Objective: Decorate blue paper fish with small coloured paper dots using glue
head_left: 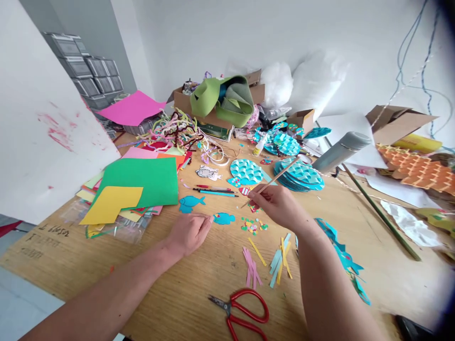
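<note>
My left hand (190, 233) rests on the table with its fingers curled, fingertips at the left end of a blue paper fish (225, 218) that has small coloured pieces near its head. Another blue paper fish (192, 203) lies just beyond that hand. My right hand (277, 204) is closed around a thin wooden stick (273, 180), whose lower tip points down toward the table near the fish. Below the stick are small paper dots (253, 226) in several colours. A red and white striped paper fish (244, 191) is partly hidden by my right hand.
Red-handled scissors (249, 310) lie at the front, near pink strips (250, 268). Coloured sheets (142, 177) are piled left. Pens (215, 191), blue woven paper discs (298, 174), a glue bottle (259, 146) and a grey cylinder (341, 150) stand or lie farther back.
</note>
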Demonstrator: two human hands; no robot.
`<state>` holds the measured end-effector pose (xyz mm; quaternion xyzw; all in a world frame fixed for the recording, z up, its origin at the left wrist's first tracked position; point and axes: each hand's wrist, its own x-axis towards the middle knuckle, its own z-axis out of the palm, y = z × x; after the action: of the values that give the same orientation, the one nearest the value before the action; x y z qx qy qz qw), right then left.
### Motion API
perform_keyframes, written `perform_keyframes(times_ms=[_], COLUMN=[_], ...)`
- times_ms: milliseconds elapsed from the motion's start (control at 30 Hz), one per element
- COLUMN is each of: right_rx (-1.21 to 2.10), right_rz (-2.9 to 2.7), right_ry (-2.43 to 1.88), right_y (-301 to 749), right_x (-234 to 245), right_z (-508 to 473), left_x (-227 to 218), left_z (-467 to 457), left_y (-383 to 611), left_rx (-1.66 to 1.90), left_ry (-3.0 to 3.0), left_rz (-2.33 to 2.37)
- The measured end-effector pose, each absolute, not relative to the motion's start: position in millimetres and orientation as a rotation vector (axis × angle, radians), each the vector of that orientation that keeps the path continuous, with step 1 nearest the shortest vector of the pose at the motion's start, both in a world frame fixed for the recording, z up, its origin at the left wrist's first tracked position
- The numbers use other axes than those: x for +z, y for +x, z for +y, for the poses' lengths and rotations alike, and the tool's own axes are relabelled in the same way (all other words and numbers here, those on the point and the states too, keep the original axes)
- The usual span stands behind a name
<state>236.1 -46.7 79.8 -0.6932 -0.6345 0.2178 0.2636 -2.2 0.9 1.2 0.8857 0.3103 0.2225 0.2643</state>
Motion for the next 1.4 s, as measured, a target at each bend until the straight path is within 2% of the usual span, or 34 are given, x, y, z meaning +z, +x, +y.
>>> perform_keyframes(times_ms=[333, 500, 667, 833, 1400], right_rx=[0.644, 0.584, 0.303, 0.14, 0.079], right_rz=[-2.004, -1.89, -1.653, -1.601, -1.522], right_ry=[-1.824, -1.788, -2.084, -2.443, -2.549], right_y=[199, 210, 248, 270, 278], right_x=[56, 60, 68, 58, 45], right_z=[-36, -37, -40, -36, -33], left_x=[5, 2, -1, 1, 4], left_z=[0, 0, 0, 0, 0], left_y=[-1, -2, -2, -1, -1], left_rx=[0.612, 0.587, 0.643, 0.65, 0.574], left_ry=[2.379, 2.406, 2.382, 2.371, 2.407], left_rz=[0.868, 0.878, 0.833, 0.826, 0.829])
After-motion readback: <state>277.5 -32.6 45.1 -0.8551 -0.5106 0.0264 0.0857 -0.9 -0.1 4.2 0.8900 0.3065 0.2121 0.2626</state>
